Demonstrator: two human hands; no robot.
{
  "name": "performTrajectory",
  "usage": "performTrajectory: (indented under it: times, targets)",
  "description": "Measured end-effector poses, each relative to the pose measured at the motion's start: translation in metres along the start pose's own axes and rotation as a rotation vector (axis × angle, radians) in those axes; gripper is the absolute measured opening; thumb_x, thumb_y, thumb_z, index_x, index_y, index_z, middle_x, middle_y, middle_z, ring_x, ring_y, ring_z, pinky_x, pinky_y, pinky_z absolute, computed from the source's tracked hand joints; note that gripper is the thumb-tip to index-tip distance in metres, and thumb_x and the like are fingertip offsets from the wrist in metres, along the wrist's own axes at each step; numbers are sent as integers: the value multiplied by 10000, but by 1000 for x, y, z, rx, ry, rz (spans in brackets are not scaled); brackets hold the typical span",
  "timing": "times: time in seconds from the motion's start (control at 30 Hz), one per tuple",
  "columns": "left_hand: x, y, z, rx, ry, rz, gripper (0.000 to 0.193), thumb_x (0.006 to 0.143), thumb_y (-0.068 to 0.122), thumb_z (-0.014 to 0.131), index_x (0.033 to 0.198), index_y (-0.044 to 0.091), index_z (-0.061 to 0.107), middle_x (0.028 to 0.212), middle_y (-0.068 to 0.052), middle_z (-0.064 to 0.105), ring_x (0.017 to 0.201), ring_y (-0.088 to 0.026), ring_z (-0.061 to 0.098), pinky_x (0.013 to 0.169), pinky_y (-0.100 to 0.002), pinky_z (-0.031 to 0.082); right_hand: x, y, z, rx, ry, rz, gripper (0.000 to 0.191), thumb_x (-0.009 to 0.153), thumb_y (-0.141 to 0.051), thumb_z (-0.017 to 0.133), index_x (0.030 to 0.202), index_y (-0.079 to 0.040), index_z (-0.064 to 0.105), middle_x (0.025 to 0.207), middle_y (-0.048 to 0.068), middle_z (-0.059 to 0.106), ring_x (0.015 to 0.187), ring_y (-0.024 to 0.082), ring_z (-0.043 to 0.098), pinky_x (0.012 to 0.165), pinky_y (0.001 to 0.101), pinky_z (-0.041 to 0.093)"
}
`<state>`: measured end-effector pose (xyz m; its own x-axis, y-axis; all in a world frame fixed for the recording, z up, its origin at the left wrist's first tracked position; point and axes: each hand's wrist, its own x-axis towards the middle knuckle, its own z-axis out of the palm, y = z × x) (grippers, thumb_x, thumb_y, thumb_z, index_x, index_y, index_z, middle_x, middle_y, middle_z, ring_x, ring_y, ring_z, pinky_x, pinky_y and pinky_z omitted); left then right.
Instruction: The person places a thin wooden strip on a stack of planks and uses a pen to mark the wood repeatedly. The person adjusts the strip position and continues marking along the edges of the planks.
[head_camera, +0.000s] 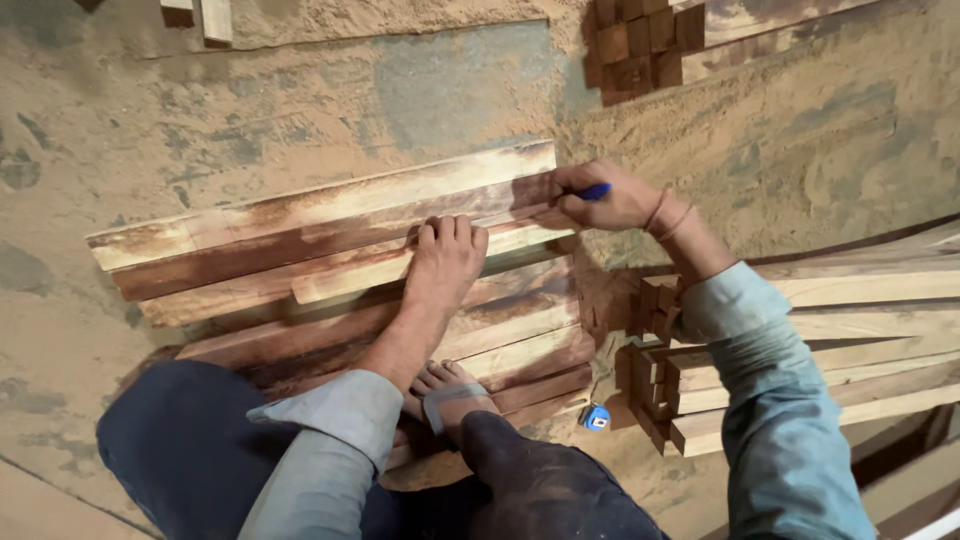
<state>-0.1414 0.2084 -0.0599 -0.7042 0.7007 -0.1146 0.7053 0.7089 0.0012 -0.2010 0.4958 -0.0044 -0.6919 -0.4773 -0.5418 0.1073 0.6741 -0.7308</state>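
Nearest: sandalled foot on the lower planks, blue tape measure just right of it on the sawdust floor. Left hand flat on the stacked planks, fingers pressed together, tips touching the long pale plank. Right hand at the stack's right end, fingers pinched on a blue pen, its tip hidden, against the plank end. Second timber pile right of the stack. Farthest: small dark wood blocks beyond the stack.

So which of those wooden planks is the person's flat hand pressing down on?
The left hand presses the pale short plank third from the top of the pile, while the right hand holds a blue pen at that plank's right end.
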Motion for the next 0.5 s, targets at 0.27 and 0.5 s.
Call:
performTrajectory:
  times: [0.27, 0.5]
  targets:
    - [0, -4, -2, -48, -3, 7, 186, 867, 212, 606, 1027, 119, 610, 959, -102, 588, 938, -301, 573, 752, -481, 483, -45, 12, -19, -396, 98, 170, 161, 1008, -246, 617, 1051, -109, 689, 778, 78, 711, 625, 205, 685, 638, 344, 575]
    - [-5, -13, -16, -64, 35, 7, 217, 875, 219, 603, 1063, 112, 618, 990, -90, 603, 963, -291, 585, 761, -499, 513, -32, -23, 50, -738, 209, -80, 304, 830, -164, 737, 1117, -123, 646, 1062, 84, 686, 1070, 299, 644, 954, 459, 533]
